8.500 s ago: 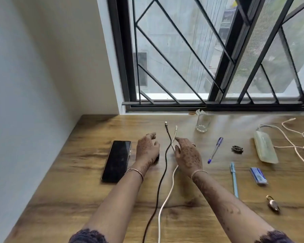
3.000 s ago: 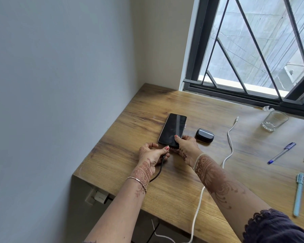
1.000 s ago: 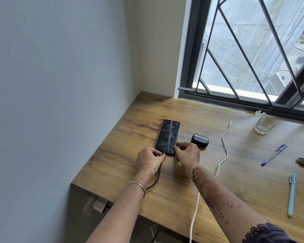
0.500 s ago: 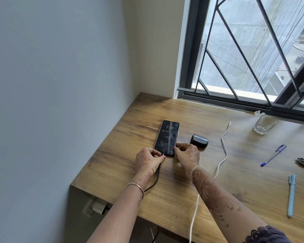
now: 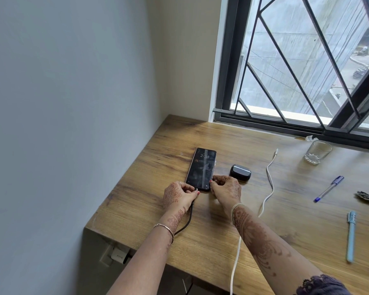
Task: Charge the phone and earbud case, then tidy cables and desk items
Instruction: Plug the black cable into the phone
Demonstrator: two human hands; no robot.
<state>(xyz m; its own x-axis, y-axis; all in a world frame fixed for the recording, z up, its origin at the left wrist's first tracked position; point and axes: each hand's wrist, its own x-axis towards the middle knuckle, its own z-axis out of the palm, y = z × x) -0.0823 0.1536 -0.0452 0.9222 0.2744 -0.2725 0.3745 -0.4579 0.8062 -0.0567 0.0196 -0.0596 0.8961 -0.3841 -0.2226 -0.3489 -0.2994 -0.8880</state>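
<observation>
Head view: the black slab phone [image 5: 201, 168], screen lit, lies flat on the wooden desk [image 5: 285, 209] near its left edge. The left hand [image 5: 178, 196] pinches the black cable [image 5: 186, 222] plug at the phone's near end; the right hand [image 5: 227, 191] grips its near right corner. The dark oval earbud case [image 5: 240, 172] sits just right.

Both forearms reach forward from the lower edge of the view and converge at mid-frame. The henna-patterned left hand [image 5: 178, 196] lies palm down, thumb and forefinger pinched together at their tips; a thin metal bangle circles its wrist and a ring shows on one finger. The henna-patterned right hand [image 5: 227, 191] is likewise palm down, fingers curled, fingertips pointing toward the left hand. A pale bangle sits at its wrist. A dark lace-edged sleeve covers the right upper arm.
</observation>
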